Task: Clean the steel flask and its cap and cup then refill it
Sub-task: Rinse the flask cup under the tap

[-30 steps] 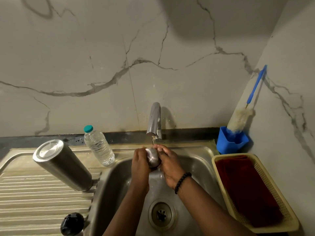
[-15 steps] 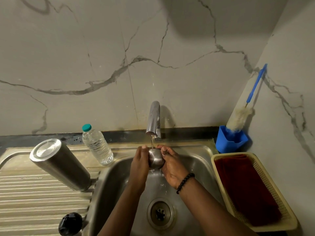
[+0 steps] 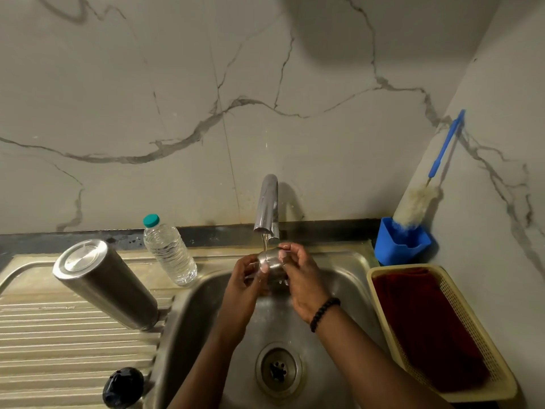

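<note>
Both hands over the sink [image 3: 348,267], under the tap [image 3: 267,208]; thin stream of water [image 3: 265,246] running onto the steel cup [image 3: 272,265]; left hand [image 3: 246,283] curled round the cup's left side, right hand [image 3: 300,278] gripping its right side with fingertips on the rim; cup held between them just below the spout, above the basin; blurred, so which way its mouth faces cannot be told. Black bead bracelet [image 3: 323,314] on the right wrist.

Flask [image 3: 106,284] upside down on the ribbed drainboard [image 3: 44,335] left of the basin, base up, leaning in this wide-angle view; black cap [image 3: 122,388] lower on the drainboard, touching the basin's edge. Plastic bottle [image 3: 169,250] with teal lid behind the flask, near the wall.

Drain [image 3: 278,370] in the basin floor, between the forearms. Right of the sink: cream basket [image 3: 483,376] holding a dark red cloth [image 3: 424,329]; behind it a blue holder [image 3: 398,246] with a bottle brush [image 3: 418,202] standing in it, blue handle leaning on the marble wall [image 3: 177,98].
</note>
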`<action>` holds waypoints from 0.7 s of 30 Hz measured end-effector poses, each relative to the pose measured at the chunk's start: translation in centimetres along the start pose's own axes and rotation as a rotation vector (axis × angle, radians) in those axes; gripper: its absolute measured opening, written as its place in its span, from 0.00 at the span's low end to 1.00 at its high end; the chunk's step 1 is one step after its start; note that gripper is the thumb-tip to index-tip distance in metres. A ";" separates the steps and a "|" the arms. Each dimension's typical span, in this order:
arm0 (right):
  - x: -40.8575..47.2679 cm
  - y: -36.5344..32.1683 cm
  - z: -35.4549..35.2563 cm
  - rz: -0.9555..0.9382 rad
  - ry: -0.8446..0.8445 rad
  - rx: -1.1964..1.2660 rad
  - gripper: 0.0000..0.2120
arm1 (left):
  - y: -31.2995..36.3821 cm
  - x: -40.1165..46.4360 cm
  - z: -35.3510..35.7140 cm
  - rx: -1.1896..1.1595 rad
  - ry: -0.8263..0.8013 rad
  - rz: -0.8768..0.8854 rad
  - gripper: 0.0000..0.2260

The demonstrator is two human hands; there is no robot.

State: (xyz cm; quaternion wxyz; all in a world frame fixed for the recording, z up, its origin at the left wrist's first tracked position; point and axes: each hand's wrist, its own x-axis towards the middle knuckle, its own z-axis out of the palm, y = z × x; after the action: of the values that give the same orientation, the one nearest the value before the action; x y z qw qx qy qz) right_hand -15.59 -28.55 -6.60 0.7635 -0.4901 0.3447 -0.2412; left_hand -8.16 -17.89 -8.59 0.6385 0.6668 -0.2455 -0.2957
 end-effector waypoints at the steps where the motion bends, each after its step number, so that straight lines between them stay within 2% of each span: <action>1: -0.2 -0.2 -0.1 -0.071 -0.033 -0.137 0.09 | -0.2 0.0 -0.3 -0.015 -0.035 -0.016 0.17; 4: -0.4 -0.7 -0.5 -0.293 -0.125 -0.553 0.11 | -0.6 0.1 -1.0 0.017 -0.120 -0.007 0.23; 8: -0.8 -0.8 -1.3 -0.409 -0.204 -0.799 0.10 | -0.1 -0.1 -0.6 0.272 -0.112 0.062 0.27; 12: -1.3 -0.7 -1.8 -0.511 -0.201 -0.813 0.08 | -0.2 -0.1 0.2 0.223 -0.078 0.094 0.26; 17: -0.7 -0.8 -2.2 -0.595 -0.026 -0.736 0.05 | -0.3 0.2 0.4 0.133 -0.084 0.097 0.28; 21: -0.8 -0.9 -2.7 -0.690 0.054 -0.838 0.14 | -0.7 0.3 0.0 0.120 -0.055 0.093 0.30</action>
State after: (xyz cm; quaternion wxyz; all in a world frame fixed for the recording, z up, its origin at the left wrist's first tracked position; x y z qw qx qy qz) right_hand -18.19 -29.89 -6.30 0.3700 -0.8309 0.2499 -0.3320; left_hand -7.94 -18.08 -9.29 0.6037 0.6832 -0.3109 -0.2684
